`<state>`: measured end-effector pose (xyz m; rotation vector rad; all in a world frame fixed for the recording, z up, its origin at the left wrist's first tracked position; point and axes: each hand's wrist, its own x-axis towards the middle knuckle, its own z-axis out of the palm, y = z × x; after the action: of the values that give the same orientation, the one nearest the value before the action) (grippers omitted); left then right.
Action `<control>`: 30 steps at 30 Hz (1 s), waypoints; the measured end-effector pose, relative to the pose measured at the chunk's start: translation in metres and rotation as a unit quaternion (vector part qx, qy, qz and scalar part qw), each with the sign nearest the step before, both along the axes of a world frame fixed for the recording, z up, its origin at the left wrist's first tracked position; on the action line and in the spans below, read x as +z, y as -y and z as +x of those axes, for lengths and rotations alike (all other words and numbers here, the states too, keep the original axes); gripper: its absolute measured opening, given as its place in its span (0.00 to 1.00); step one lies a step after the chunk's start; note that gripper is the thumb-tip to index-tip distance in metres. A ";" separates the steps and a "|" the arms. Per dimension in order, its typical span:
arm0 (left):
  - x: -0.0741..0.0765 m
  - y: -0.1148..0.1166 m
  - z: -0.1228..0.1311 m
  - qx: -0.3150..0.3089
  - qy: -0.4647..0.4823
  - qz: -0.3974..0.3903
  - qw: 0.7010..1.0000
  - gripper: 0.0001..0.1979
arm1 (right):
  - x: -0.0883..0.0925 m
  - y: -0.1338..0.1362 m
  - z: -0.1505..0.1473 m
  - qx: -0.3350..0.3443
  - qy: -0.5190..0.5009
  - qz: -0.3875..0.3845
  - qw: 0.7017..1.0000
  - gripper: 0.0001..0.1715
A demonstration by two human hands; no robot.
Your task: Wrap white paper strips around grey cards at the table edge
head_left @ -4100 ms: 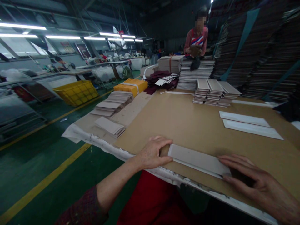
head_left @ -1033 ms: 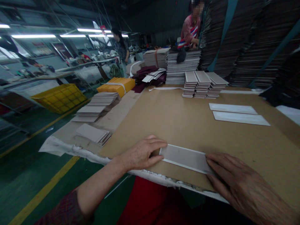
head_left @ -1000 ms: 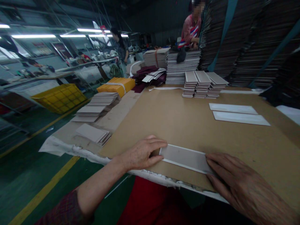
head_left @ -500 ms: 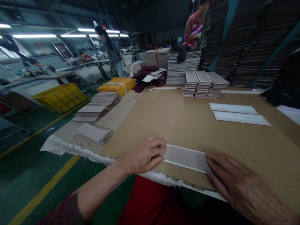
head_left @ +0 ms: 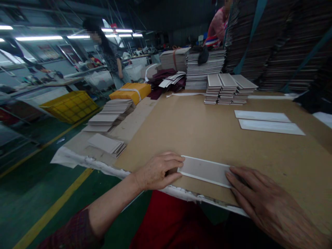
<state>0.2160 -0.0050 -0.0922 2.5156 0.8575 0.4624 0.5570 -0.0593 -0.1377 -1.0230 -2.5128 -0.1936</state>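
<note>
A long grey board strip (head_left: pixel 204 170) lies flat on the brown cardboard table top (head_left: pixel 207 131), close to the near edge. My left hand (head_left: pixel 158 171) grips its left end, thumb and fingers curled around it. At the strip's right end my right hand (head_left: pixel 261 204) rests palm down with the fingers spread flat over it.
Two white strips (head_left: pixel 267 122) lie at the right. Three short stacks of grey boards (head_left: pixel 228 90) stand behind, with taller piles (head_left: pixel 202 67) and a seated person (head_left: pixel 219 26) beyond. Loose board stacks (head_left: pixel 111 114) and a yellow bundle (head_left: pixel 131 92) sit left. Another person (head_left: pixel 109 58) walks by the yellow crate (head_left: pixel 70 105).
My hands stay on the strip's ends, the right one sliding slightly inward. The view has shifted a little. A person at the back left has walked closer along the aisle.
</note>
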 end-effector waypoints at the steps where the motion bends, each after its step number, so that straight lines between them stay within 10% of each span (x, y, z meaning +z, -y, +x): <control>1: 0.000 0.000 -0.001 0.001 0.003 -0.002 1.000 0.12 | -0.001 0.000 0.000 -0.001 -0.005 0.000 1.000 0.20; 30: -0.003 0.010 0.006 0.009 -0.109 0.091 0.990 0.15 | 0.001 0.004 0.028 -0.009 -0.001 -0.026 1.000 0.22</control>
<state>0.2224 -0.0146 -0.0953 2.7664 0.9574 0.2864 0.5854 -0.0629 -0.1368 -1.0656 -2.5193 -0.1319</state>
